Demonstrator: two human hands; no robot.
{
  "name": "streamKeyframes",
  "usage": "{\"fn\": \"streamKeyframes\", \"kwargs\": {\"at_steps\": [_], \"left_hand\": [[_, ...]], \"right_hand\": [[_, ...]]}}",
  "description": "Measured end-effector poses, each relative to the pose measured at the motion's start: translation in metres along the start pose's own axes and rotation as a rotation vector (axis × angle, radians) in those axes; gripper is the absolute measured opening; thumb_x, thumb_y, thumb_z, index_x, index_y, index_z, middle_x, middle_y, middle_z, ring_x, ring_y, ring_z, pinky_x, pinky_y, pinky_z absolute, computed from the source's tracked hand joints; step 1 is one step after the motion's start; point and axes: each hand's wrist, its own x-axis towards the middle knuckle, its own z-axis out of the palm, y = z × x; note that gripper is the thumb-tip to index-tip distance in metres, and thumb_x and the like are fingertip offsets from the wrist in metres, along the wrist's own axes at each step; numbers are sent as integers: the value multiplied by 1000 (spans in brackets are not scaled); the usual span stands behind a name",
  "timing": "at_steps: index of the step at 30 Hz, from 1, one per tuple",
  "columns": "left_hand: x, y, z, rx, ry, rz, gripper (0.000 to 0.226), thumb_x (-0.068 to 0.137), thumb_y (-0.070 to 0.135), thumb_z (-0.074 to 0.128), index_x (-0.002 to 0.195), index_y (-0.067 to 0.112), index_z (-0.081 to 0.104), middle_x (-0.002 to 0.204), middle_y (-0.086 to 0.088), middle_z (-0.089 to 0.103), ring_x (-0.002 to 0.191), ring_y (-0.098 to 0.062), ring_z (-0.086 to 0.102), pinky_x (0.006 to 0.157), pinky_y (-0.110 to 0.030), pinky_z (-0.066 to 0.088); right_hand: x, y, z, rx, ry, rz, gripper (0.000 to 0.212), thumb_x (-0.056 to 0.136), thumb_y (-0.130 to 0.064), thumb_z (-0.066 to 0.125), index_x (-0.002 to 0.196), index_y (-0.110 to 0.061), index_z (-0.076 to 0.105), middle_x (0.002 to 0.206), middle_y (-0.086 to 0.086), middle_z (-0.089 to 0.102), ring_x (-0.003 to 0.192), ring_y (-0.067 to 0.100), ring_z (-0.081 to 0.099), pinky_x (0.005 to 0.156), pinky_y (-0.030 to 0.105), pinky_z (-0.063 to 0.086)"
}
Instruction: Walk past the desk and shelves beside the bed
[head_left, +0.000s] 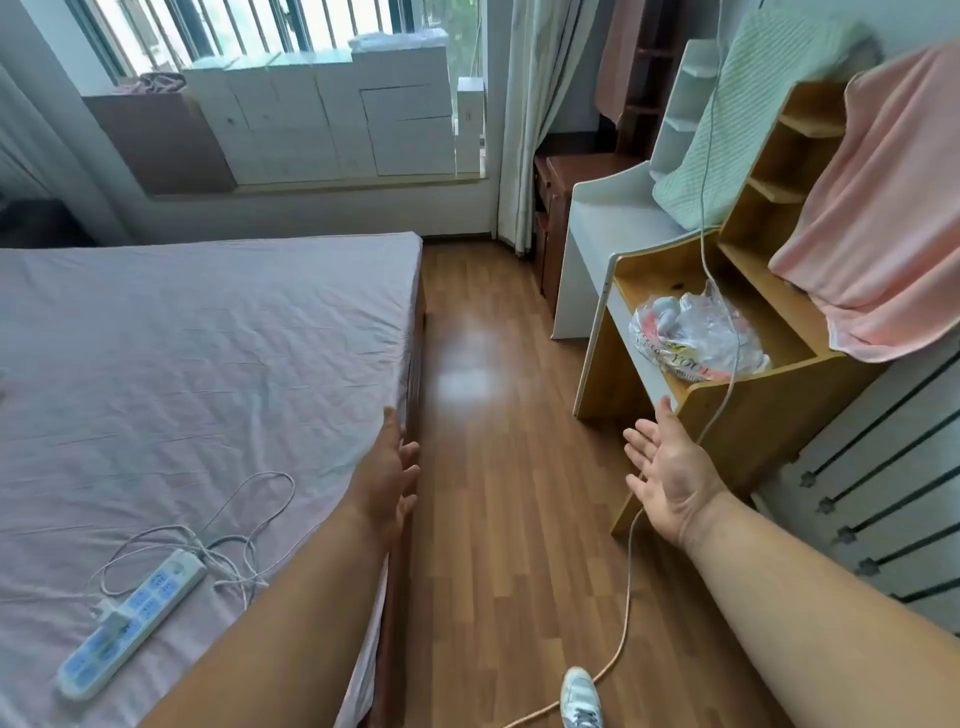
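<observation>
While the white cord (719, 410) hangs down past the wooden desk (748, 410) just beside the right hand (670, 478), that hand lies open, palm up, gripping nothing — the left hand (387, 475) likewise spread and empty over the edge of the bed (208, 332). Any grasp would go best made gently, fingers closing around the cord rather than yanking. A power strip (132, 618) rests on the sheet.

Glossy wood floor (498, 519); creased cloth sheet (208, 353); crinkly plastic bag (696, 332).
</observation>
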Motion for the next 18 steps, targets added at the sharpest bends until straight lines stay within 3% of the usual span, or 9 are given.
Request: {"fn": "streamKeyframes", "kwargs": {"at_steps": [3,18], "left_hand": [[23,8,21,1,-18,2,89,106,77,41,173,19,39,173,-9,49,163,-32,41,130,-58,29],[163,95,124,-74,61,52,96,102,82,43,169,12,43,174,-11,49,165,-34,37,132,-60,26]], "right_hand": [[28,-12,-4,5,-14,5,94,107,-75,46,175,-13,31,184,10,35,170,30,29,138,57,17],[228,-140,31,-58,-176,15,96,107,-75,46,177,-12,26,185,11,32,171,29,26,139,52,15]]}}
